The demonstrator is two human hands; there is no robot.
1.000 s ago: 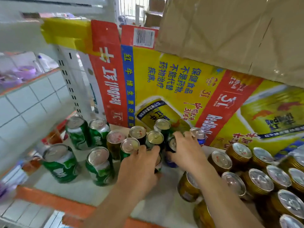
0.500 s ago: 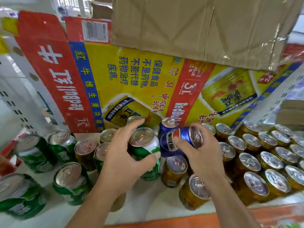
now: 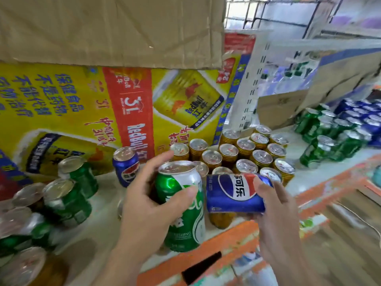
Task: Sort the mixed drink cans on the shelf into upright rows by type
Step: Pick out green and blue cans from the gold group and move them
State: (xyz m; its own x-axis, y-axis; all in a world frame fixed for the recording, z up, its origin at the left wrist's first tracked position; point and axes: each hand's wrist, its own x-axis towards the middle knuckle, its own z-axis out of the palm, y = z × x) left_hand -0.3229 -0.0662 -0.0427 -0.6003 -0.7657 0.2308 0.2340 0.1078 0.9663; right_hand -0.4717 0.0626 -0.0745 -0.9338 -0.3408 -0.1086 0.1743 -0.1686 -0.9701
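the left hand (image 3: 148,205) curls round an upright green and white aluminium drink can (image 3: 181,205) at the front of the white shelf with an orange edge (image 3: 99,228). the right hand (image 3: 276,215) grips a blue cola can (image 3: 235,193) turned on its side, just beside the green one. behind them, gold-bodied cans (image 3: 253,153) stand upright in rows. a second blue can (image 3: 125,166) stands to the left, and further green cans (image 3: 68,197) crowd the left end, some tilted. a yellow and red printed carton (image 3: 72,104) stands at the back of the shelf.
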